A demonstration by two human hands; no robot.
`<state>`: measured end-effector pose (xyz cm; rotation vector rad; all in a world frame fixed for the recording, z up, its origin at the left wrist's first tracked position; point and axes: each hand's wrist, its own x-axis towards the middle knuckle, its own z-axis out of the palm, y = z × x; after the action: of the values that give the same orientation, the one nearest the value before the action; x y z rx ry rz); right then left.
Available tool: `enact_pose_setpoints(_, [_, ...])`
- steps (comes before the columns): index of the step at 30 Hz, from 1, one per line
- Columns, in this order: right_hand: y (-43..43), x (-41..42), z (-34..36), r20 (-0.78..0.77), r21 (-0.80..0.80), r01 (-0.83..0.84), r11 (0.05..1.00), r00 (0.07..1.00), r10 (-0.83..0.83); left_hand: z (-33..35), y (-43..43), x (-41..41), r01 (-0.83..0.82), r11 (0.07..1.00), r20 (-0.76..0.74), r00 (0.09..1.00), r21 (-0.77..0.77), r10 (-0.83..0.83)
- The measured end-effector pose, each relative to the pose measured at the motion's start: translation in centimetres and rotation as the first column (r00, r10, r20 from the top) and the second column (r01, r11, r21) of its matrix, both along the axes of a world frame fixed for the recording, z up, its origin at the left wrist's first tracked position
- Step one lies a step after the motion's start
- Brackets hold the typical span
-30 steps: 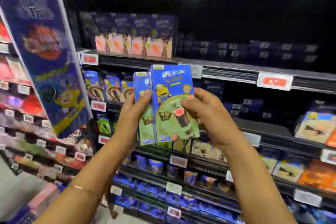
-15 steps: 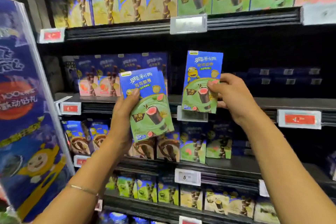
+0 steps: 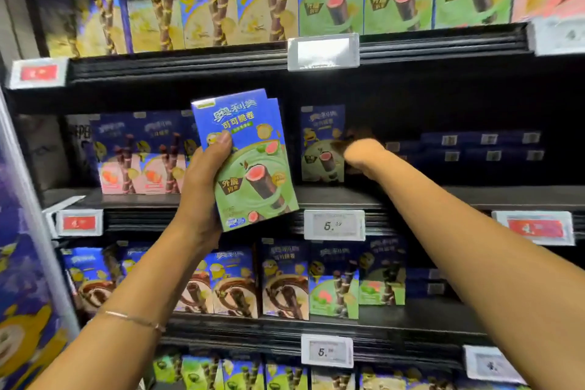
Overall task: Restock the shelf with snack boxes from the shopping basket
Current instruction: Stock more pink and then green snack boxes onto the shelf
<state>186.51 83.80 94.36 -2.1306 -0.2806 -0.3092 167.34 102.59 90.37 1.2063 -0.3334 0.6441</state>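
Currently: left hand (image 3: 202, 187) grips stack of green-and-blue snack boxes (image 3: 253, 174), thumb across front, long axis upright, slightly tilted. Right hand (image 3: 354, 153) reaches into middle shelf (image 3: 522, 198), against shelved box (image 3: 321, 142) standing upright; grip blurred, cannot tell. Open shelf space lies up-right of held stack; right hand nearer. Boxes flat, rectangular, glossy printed cardboard. Basket not in view.

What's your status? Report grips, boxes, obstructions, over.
Copy: left grip holds green snack boxes before the shelf; right grip inside middle shelf beside standing green box, hold unclear; no obstruction seen.
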Motion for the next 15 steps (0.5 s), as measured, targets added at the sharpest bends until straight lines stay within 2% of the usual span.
enact_pose_setpoints(4, [1.1,0.8,0.4,0.048,-0.133,0.042,0.99,0.998,-0.036,0.6,0.2,0.6,0.033,0.999,0.023,0.999,-0.007,-0.032])
enact_pose_setpoints(7, [1.6,1.3,0.3,0.059,-0.168,0.02,0.986,0.998,-0.01,0.7,0.3,0.9,0.031,1.0,0.021,0.999,0.003,-0.031])
enact_pose_setpoints(15, [1.9,2.1,0.0,0.05,-0.151,-0.007,0.989,0.999,0.015,0.5,0.4,1.7,0.063,0.998,0.033,0.997,0.009,-0.063])
